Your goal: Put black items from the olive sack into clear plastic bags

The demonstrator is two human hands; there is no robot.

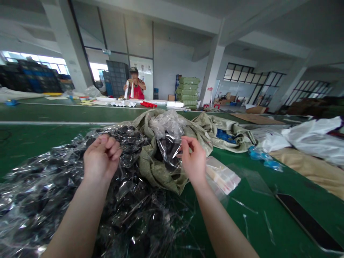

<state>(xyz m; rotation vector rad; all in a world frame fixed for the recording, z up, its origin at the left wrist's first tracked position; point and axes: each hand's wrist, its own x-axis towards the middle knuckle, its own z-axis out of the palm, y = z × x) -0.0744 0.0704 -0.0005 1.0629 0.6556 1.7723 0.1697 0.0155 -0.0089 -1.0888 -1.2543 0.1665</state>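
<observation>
My left hand (103, 157) is closed with its fingers curled in, over the pile of clear plastic bags with black items (53, 179). Whatever it may hold is hidden. To the right, my right hand (192, 159) pinches the edge of a clear plastic bag (170, 148) with something black inside. That bag is at the mouth of an olive-green woven sack (157, 175), where more crumpled clear plastic (168, 123) shows. Exactly what the black items are, I cannot make out.
A phone (306, 218) lies at the right, near a packet of small clear bags (223, 173). Blue plastic pieces (264, 158) and another woven sack (228, 130) are farther back. Across the green table (70, 134), a person in red (137, 89) handles white pieces.
</observation>
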